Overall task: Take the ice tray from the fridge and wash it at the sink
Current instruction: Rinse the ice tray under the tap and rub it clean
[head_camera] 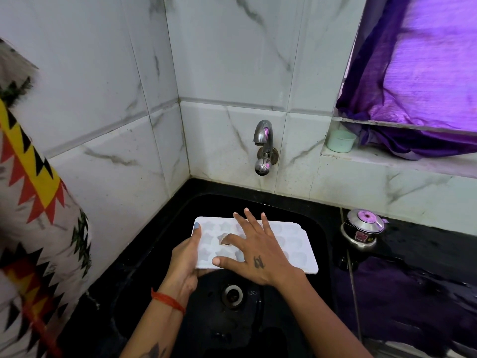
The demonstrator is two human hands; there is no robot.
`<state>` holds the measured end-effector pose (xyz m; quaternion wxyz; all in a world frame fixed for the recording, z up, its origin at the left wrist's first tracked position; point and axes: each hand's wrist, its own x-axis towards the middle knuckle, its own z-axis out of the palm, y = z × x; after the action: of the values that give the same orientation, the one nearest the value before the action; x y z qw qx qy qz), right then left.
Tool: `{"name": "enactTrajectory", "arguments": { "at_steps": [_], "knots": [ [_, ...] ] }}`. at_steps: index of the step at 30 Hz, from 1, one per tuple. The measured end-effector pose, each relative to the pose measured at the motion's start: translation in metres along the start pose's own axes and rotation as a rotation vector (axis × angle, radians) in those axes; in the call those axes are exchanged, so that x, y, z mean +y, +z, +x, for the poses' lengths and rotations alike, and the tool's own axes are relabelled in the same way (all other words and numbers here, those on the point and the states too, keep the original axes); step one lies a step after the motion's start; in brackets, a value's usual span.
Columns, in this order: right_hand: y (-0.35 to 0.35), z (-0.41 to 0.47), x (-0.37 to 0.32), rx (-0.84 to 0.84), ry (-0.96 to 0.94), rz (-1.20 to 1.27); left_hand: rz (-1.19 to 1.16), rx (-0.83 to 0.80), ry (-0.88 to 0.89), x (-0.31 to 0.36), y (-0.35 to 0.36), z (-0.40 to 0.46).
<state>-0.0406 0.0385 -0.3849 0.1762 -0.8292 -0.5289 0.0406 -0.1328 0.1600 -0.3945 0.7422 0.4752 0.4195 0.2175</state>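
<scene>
A pale lilac ice tray (294, 244) with star and heart moulds is held level over the black sink (320, 228). My left hand (184, 259) grips its left edge, thumb on top and fingers underneath. My right hand (254, 250) lies on top of the tray with fingers spread; its index finger is bent into one mould. The chrome tap (263, 140) on the wall behind shows no running water. The sink drain (232, 294) is below the tray.
A small steel kettle (362, 228) stands on the black counter right of the sink. A mint cup (341, 140) sits on the window ledge under a purple curtain (413, 81). Patterned cloth (33, 202) hangs at the left, against the tiled wall.
</scene>
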Motion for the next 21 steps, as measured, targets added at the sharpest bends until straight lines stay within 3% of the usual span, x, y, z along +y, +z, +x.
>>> {"name": "enactTrajectory", "arguments": {
  "at_steps": [21],
  "knots": [
    [0.0017, -0.0011, 0.0020, -0.022, 0.016, 0.031, 0.007, -0.009, -0.008, -0.0034, -0.0014, 0.0017]
  ]
}}
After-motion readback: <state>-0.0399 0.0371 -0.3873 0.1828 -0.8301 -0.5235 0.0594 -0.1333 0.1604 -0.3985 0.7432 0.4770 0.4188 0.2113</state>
